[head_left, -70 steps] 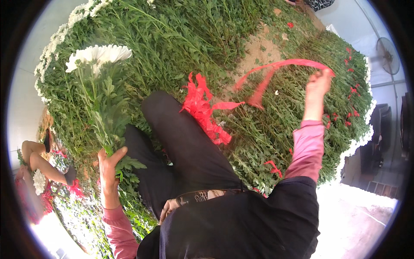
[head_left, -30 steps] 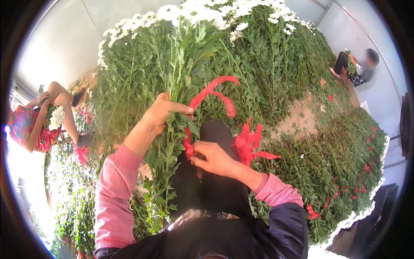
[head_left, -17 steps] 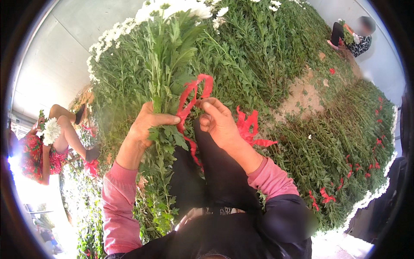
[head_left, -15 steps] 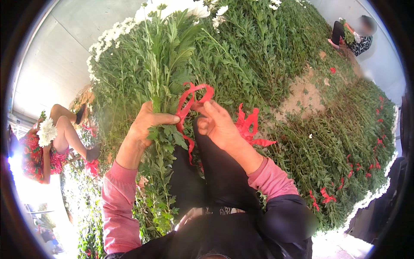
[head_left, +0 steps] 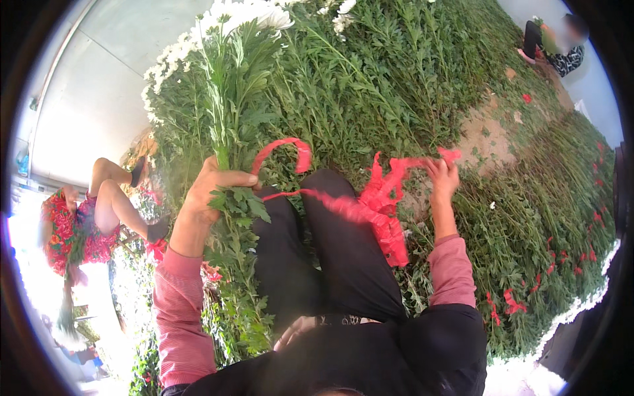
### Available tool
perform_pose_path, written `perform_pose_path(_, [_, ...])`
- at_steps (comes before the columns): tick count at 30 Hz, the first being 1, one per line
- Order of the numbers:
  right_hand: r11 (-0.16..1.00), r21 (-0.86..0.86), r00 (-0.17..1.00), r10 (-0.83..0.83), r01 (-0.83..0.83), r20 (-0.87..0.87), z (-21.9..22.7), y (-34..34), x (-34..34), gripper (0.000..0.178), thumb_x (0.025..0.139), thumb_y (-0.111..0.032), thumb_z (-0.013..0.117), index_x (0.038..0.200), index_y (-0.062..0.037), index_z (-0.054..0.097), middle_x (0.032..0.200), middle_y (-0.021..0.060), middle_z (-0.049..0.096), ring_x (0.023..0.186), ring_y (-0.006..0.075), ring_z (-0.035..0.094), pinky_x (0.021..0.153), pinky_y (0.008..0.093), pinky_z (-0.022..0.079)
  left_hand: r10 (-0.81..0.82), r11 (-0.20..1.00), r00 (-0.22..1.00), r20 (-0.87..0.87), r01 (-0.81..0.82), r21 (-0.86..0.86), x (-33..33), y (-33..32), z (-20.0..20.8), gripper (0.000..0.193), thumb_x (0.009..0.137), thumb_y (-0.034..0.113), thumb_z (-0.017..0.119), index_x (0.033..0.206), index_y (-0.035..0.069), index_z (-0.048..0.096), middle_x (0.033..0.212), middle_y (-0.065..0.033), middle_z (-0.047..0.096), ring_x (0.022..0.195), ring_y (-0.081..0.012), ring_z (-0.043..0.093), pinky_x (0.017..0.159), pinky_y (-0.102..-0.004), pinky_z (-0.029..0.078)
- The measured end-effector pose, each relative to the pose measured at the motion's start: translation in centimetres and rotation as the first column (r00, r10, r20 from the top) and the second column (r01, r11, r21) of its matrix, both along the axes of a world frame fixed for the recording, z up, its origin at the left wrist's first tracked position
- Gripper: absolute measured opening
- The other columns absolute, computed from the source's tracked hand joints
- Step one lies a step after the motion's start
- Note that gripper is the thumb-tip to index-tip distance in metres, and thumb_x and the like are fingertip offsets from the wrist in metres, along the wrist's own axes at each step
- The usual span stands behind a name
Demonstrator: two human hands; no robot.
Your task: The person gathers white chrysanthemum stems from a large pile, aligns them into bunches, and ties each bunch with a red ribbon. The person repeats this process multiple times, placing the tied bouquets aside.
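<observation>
Red ribbon in its fingers, the right hand has moved right of the chrysanthemum bunch; only the left hand holds that.

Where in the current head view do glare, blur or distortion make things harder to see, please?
Head view: strong glare whites out the lower left, beside the co-worker in red floral clothing; head view: the red ribbon smears over the knees, probably motion blur; head view: the fisheye bends the pale wall edges and leaves dark corners.
</observation>
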State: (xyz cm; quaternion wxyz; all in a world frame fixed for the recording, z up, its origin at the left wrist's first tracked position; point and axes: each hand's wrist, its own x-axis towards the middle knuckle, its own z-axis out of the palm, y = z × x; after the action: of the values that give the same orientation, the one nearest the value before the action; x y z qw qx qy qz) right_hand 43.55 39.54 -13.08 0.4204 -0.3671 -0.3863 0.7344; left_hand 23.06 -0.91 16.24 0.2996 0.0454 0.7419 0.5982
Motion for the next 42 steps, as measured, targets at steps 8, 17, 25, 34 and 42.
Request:
perform_pose_path(8, [0.238, 0.749, 0.725, -0.196, -0.618, 0.66, 6.6, -4.5, -2.3, 0.065, 0.078, -0.025, 0.08, 0.133, -0.0023, 0.055, 0.145, 0.0206, 0.047, 0.13, 0.0389, 0.048, 0.108, 0.0472, 0.039, -0.073, 0.997, 0.986, 0.151, 0.072, 0.011, 1.0, 1.4, 1.6, 0.043, 0.073, -0.008, 0.076, 0.105, -0.01, 0.047, 0.081, -0.0195, 0.069, 0.068, -0.0267, 0.07, 0.064, -0.0366, 0.059])
perform_pose_path(17, [0.058, 0.245, 0.143, 0.927, -0.968, 0.346, 22.1, -17.2, -8.4, 0.026, 0.098, -0.02, 0.058, 0.115, -0.0003, 0.058, 0.094, 0.007, 0.066, 0.088, 0.0185, 0.063, 0.079, 0.034, 0.05, -0.329, 0.942, 0.941, 0.073, 0.333, -0.041, 1.2, 3.0, 2.6, 0.043, 0.068, -0.005, 0.081, 0.108, -0.009, 0.064, 0.091, -0.0124, 0.069, 0.081, -0.0214, 0.068, 0.07, -0.0352, 0.058])
perform_pose_path(25, [-0.005, 0.123, 0.003, 0.998, -0.992, 0.068, 28.5, -18.7, -4.3, 0.01, 0.104, -0.013, 0.052, 0.104, -0.0048, 0.058, 0.079, 0.0007, 0.06, 0.06, 0.0062, 0.054, 0.053, 0.0253, 0.046, -0.785, 0.461, 0.531, -0.32, 0.153, -0.874, -0.5, 1.7, -2.1, 0.035, 0.067, 0.011, 0.078, 0.098, 0.003, 0.066, 0.088, -0.0197, 0.07, 0.09, -0.0358, 0.07, 0.083, -0.0444, 0.055])
perform_pose_path(34, [-0.246, 0.482, 0.3, 0.529, -0.841, 0.794, 32.9, -11.8, -18.0, 0.024, 0.093, -0.03, 0.068, 0.092, -0.007, 0.074, 0.07, 0.0003, 0.064, 0.066, 0.0075, 0.058, 0.063, 0.0245, 0.046, -0.89, 0.446, 0.217, -0.4, 0.243, -0.861, 2.3, 0.1, -0.5, 0.02, 0.07, -0.001, 0.064, 0.089, 0.005, 0.058, 0.076, -0.0144, 0.063, 0.08, -0.037, 0.065, 0.068, -0.0491, 0.051])
perform_pose_path(42, [0.031, 0.349, 0.275, 0.683, -0.937, 0.677, 28.5, -10.6, -17.3, 0.018, 0.094, -0.022, 0.069, 0.093, -0.0048, 0.072, 0.07, -0.005, 0.06, 0.058, 0.0011, 0.049, 0.051, 0.0166, 0.037, -0.765, 0.638, 0.18, -0.619, 0.079, -0.766, 5.7, 1.8, -5.4, 0.082, 0.071, 0.042, 0.081, 0.13, -0.004, 0.047, 0.096, -0.0148, 0.057, 0.091, -0.033, 0.057, 0.081, -0.0437, 0.045])
